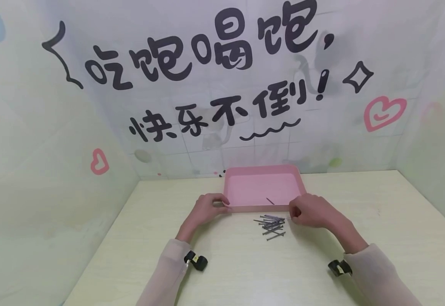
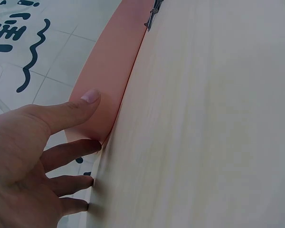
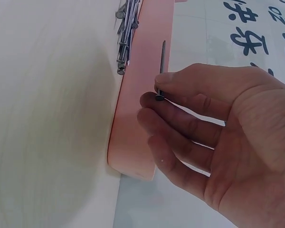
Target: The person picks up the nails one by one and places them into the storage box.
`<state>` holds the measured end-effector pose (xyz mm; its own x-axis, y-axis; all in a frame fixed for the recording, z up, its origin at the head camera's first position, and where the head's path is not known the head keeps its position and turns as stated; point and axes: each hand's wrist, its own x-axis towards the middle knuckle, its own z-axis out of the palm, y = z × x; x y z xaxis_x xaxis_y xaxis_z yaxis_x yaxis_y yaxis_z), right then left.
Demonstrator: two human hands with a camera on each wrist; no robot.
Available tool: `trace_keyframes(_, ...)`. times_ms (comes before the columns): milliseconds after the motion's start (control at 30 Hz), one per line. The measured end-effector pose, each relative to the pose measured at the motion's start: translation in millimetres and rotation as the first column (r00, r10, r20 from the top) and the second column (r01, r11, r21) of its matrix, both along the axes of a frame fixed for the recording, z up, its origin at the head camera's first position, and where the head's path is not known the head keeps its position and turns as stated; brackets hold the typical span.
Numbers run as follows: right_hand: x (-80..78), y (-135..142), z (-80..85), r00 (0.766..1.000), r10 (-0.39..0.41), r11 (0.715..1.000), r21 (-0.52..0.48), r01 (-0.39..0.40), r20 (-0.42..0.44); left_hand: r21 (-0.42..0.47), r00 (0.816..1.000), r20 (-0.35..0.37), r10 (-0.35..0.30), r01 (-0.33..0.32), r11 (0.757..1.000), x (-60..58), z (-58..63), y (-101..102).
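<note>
Between thumb and index finger my right hand (image 1: 310, 210) pinches a single nail (image 3: 162, 66), its head down at the fingertips and its point sticking out. This hand is at the front right corner of a shallow pink tray (image 1: 261, 209). At the front left corner, my left hand (image 1: 209, 207) touches the tray with thumb and index finger, its fingers loosely extended; the thumb (image 2: 91, 97) lies against the front wall. One nail (image 1: 270, 201) lies inside the tray. A loose pile of nails (image 1: 272, 225) lies on the table just before the tray, nearer the right hand.
The pale wooden table (image 1: 238, 272) runs back to a printed wall covering (image 1: 207, 161) close behind the tray. Side coverings stand to left and right. A small black device is strapped at each wrist, over the sleeves (image 1: 169, 263).
</note>
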<state>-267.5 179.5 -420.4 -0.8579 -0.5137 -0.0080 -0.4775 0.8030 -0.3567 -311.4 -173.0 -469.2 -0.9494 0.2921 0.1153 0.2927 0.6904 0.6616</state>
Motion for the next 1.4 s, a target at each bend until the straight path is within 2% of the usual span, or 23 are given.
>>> trace_keyframes(233,-2.0,-2,5.2,0.999,-0.006,1.0,-0.018,0.005,-0.047,0.0,1.0,0.009,-0.004,0.004,1.0,0.1,0.1,0)
trace_keyframes(467,-5.7,-5,6.6,0.993,-0.077,0.997,-0.017,0.075,-0.088,-0.007,1.0,0.005,0.004,-0.004,1.0,0.5,0.2,0)
trace_keyframes(667,-11.2,-8,5.2,0.977,-0.131,0.991,-0.05,0.124,-0.17,-0.003,1.0,0.004,-0.002,0.002,1.0,1.0,0.1,-1)
trace_keyframes(900,-14.7,-9,3.1,0.944,-0.207,0.978,-0.061,0.198,-0.256,-0.007,1.0,0.008,-0.001,0.002,1.0,0.9,0.4,-1)
trace_keyframes(1400,-16.8,-13,-0.1,0.927,-0.279,0.96,-0.076,0.269,-0.25,-0.009,1.0,0.009,-0.005,0.005,1.0,1.0,0.6,-1)
